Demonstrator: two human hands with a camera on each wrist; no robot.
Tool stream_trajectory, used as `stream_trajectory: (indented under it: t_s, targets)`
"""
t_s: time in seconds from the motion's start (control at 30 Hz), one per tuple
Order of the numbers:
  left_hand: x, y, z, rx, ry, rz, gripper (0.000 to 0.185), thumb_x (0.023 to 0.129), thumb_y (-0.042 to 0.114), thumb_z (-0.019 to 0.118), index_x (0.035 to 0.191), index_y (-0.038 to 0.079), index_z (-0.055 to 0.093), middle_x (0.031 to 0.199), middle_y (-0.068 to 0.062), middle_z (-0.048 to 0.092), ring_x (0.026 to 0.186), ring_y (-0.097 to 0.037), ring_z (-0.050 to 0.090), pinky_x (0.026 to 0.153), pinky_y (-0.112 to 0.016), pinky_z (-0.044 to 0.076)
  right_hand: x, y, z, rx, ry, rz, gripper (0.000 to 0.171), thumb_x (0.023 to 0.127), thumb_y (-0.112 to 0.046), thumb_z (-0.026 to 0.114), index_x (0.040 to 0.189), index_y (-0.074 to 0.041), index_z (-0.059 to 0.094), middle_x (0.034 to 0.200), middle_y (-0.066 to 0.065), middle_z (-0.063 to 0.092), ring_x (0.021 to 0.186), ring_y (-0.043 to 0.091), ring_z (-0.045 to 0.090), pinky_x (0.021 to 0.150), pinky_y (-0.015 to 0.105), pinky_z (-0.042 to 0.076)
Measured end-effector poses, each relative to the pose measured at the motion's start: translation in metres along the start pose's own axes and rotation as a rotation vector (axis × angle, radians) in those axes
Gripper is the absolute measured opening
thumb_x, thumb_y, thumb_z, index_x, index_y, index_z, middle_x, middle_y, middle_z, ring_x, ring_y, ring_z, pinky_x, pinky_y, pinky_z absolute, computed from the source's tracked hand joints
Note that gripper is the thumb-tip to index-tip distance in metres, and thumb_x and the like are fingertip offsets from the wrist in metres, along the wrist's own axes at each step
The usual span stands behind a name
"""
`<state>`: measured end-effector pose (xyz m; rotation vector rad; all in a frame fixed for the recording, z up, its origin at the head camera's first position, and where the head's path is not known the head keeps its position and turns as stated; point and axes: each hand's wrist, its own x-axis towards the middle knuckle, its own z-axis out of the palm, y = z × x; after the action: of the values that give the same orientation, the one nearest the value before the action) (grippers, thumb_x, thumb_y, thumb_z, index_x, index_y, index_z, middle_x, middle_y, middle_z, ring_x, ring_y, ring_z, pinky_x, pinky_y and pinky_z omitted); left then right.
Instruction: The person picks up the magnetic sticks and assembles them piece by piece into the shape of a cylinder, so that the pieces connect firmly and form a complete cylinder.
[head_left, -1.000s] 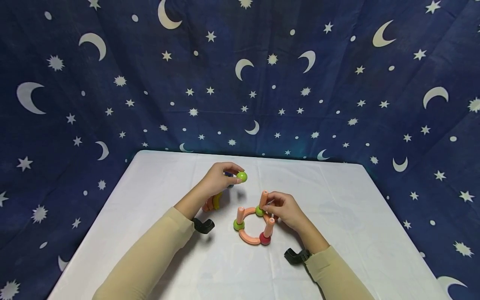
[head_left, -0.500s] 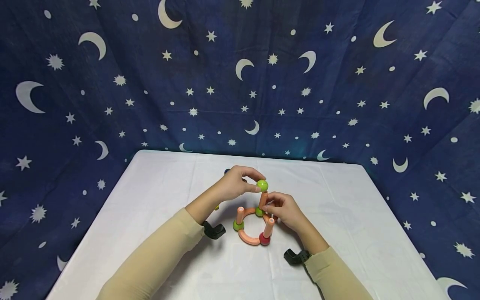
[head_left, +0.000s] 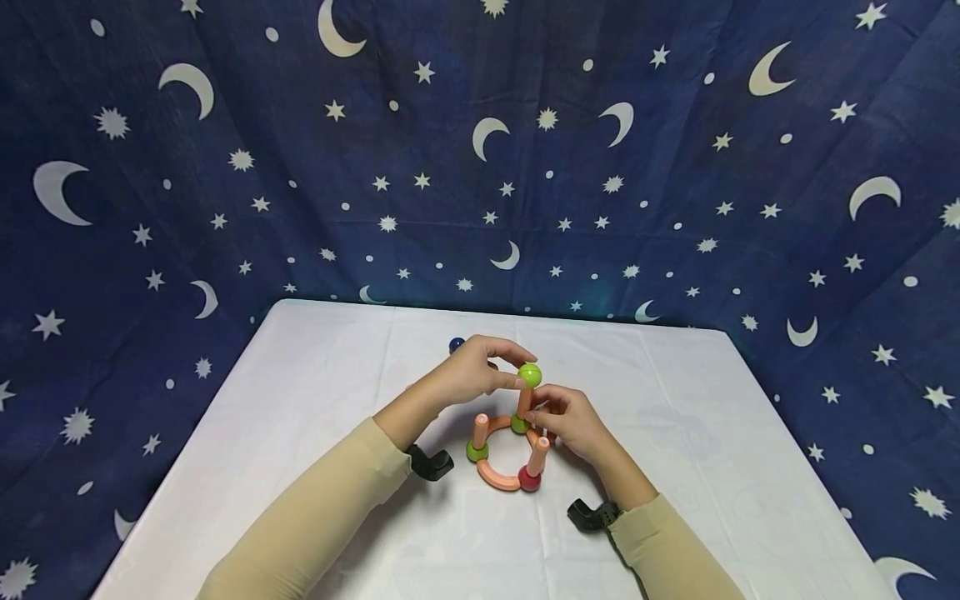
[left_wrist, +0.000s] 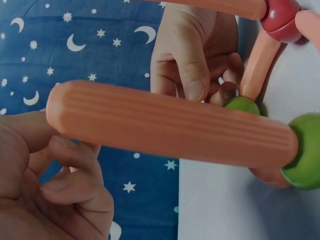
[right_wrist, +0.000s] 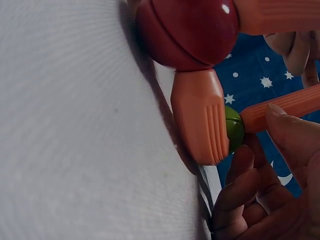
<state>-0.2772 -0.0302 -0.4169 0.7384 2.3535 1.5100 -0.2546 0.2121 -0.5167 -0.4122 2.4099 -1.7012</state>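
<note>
On the white table [head_left: 300,392] stands a ring of orange curved pieces [head_left: 497,477] joined by two green balls [head_left: 476,452] and a red ball [head_left: 530,480], with upright orange sticks [head_left: 480,430] rising from the balls. My right hand [head_left: 536,414] pinches the far upright stick [head_left: 524,403]. My left hand [head_left: 516,373] holds a green ball [head_left: 529,375] at the top of that stick. In the right wrist view, the red ball [right_wrist: 187,30] and a curved piece [right_wrist: 200,120] fill the frame, with my fingers [right_wrist: 270,175] on the stick [right_wrist: 280,112].
A dark blue ball [head_left: 456,344] lies on the table behind my left hand. A dark blue cloth with moons and stars [head_left: 480,167] hangs behind and to both sides of the table. Black wrist mounts [head_left: 431,462] sit under both forearms.
My left hand has carried the green ball to the right and down onto the top of the stick that my right hand pinches. The right hand and the ring have stayed put.
</note>
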Motion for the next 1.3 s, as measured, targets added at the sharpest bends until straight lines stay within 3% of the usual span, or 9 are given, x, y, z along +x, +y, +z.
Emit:
stream_trajectory:
  t_s: [0.07, 0.23, 0.5, 0.63, 0.77, 0.9, 1.03, 1.3]
  targets:
    - [0.000, -0.002, -0.001, -0.025, -0.001, -0.014, 0.035, 0.093, 0.015, 0.085, 0.127, 0.020, 0.079, 0.119, -0.003, 0.078, 0.092, -0.020, 0.067, 0.065, -0.029, 0.054, 0.000, 0.001, 0.000, 0.002, 0.000, 0.001, 0.023, 0.094, -0.009, 0.081, 0.115, -0.003, 0.076, 0.093, 0.005, 0.074, 0.068, 0.014, 0.058, 0.055, 0.027, 0.050]
    - [-0.002, -0.009, -0.002, -0.067, -0.013, -0.025, 0.039, 0.094, 0.012, 0.083, 0.132, 0.016, 0.077, 0.122, -0.006, 0.079, 0.073, -0.015, 0.060, 0.061, -0.027, 0.050, -0.003, 0.004, 0.000, 0.025, -0.011, 0.001, 0.022, 0.093, -0.006, 0.081, 0.112, 0.001, 0.075, 0.092, 0.011, 0.075, 0.066, 0.015, 0.058, 0.053, 0.027, 0.051]
    - [-0.005, -0.020, -0.010, -0.089, 0.029, -0.091, 0.036, 0.094, 0.013, 0.083, 0.129, 0.020, 0.078, 0.123, -0.012, 0.079, 0.064, -0.014, 0.055, 0.059, -0.026, 0.045, -0.005, 0.005, 0.002, 0.031, -0.019, -0.013, 0.021, 0.093, -0.008, 0.081, 0.111, -0.001, 0.075, 0.095, 0.020, 0.074, 0.067, 0.016, 0.058, 0.054, 0.027, 0.051]
    - [-0.001, -0.033, -0.019, -0.101, 0.083, -0.120, 0.033, 0.094, 0.012, 0.082, 0.127, 0.016, 0.078, 0.124, -0.016, 0.078, 0.064, -0.015, 0.056, 0.059, -0.026, 0.045, -0.005, 0.004, 0.000, 0.030, -0.008, -0.003, 0.022, 0.092, -0.006, 0.082, 0.111, -0.001, 0.075, 0.092, 0.017, 0.073, 0.066, 0.015, 0.058, 0.054, 0.027, 0.051]
    - [0.001, -0.048, -0.032, -0.099, 0.179, -0.158, 0.031, 0.095, 0.010, 0.082, 0.125, 0.013, 0.078, 0.125, -0.018, 0.077, 0.080, -0.023, 0.066, 0.068, -0.031, 0.055, -0.003, 0.003, -0.001, 0.037, -0.002, 0.002, 0.023, 0.091, -0.006, 0.082, 0.112, -0.001, 0.075, 0.090, 0.013, 0.072, 0.065, 0.014, 0.057, 0.053, 0.027, 0.050]
    - [0.000, -0.066, -0.045, -0.082, 0.274, -0.216, 0.030, 0.095, 0.009, 0.080, 0.125, 0.011, 0.078, 0.122, -0.015, 0.076, 0.092, -0.025, 0.066, 0.076, -0.037, 0.058, -0.002, 0.003, 0.000, 0.050, -0.009, 0.005, 0.025, 0.090, -0.005, 0.083, 0.114, -0.001, 0.075, 0.087, 0.011, 0.072, 0.064, 0.013, 0.056, 0.053, 0.026, 0.049]
    - [-0.002, -0.082, -0.056, -0.053, 0.341, -0.258, 0.033, 0.095, 0.007, 0.079, 0.127, 0.007, 0.076, 0.122, -0.014, 0.076, 0.086, -0.021, 0.060, 0.070, -0.030, 0.054, -0.001, 0.004, 0.002, 0.059, -0.023, 0.004, 0.027, 0.091, -0.006, 0.083, 0.115, -0.001, 0.074, 0.087, 0.012, 0.071, 0.064, 0.012, 0.057, 0.054, 0.026, 0.050]
    - [0.001, -0.101, -0.068, -0.021, 0.389, -0.290, 0.039, 0.093, 0.005, 0.078, 0.132, 0.002, 0.072, 0.130, -0.021, 0.073, 0.073, -0.015, 0.058, 0.066, -0.024, 0.051, 0.002, 0.003, 0.001, 0.054, -0.034, 0.015, 0.030, 0.091, -0.005, 0.082, 0.119, -0.001, 0.074, 0.086, 0.012, 0.070, 0.067, 0.014, 0.058, 0.055, 0.024, 0.049]
